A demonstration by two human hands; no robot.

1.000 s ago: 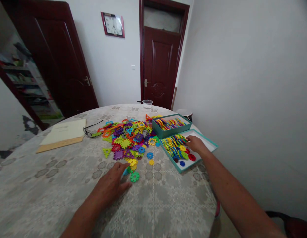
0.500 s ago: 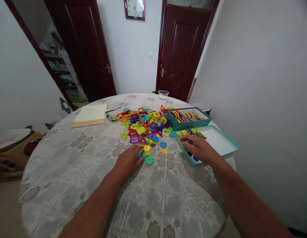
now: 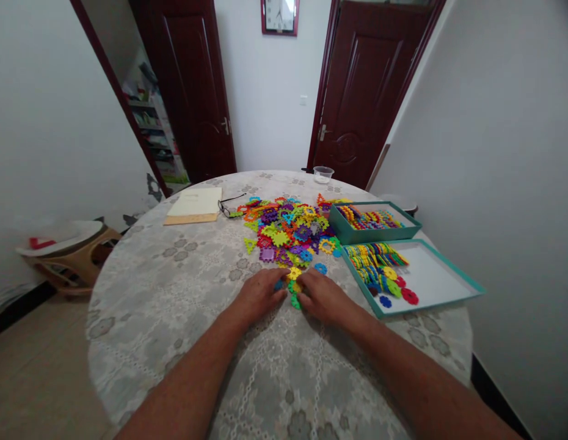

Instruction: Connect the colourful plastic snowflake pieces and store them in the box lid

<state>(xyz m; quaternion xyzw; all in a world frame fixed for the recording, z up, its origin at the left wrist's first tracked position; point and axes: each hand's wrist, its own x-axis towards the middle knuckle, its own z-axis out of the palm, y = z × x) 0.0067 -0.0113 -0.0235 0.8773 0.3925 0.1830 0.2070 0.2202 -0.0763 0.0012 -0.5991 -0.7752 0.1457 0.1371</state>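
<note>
My left hand [image 3: 262, 296] rests on the table with its fingers curled on a blue plastic gear piece [image 3: 278, 285]. Facing it, my right hand [image 3: 324, 297] has its fingers closed at the edge of a small cluster; what they pinch is hidden. Between the two hands are a yellow gear piece [image 3: 294, 273] and a green gear piece [image 3: 295, 301]. Just beyond lies a heap of colourful gear pieces [image 3: 280, 237], with a single blue gear [image 3: 320, 268] at its near side.
To the right is a teal-edged shallow tray [image 3: 442, 255] with rows of gear pieces and several loose ones. Behind it stands a green box [image 3: 371, 234] of sorted pieces. Glasses [image 3: 225, 209], a pale notebook [image 3: 195, 201] and a clear plastic bowl [image 3: 323, 175] lie farther off.
My right hand has left the shallow tray and come left to the pieces beside my left hand. Loose red, yellow and green gears now show in the tray. The view has turned left.
</note>
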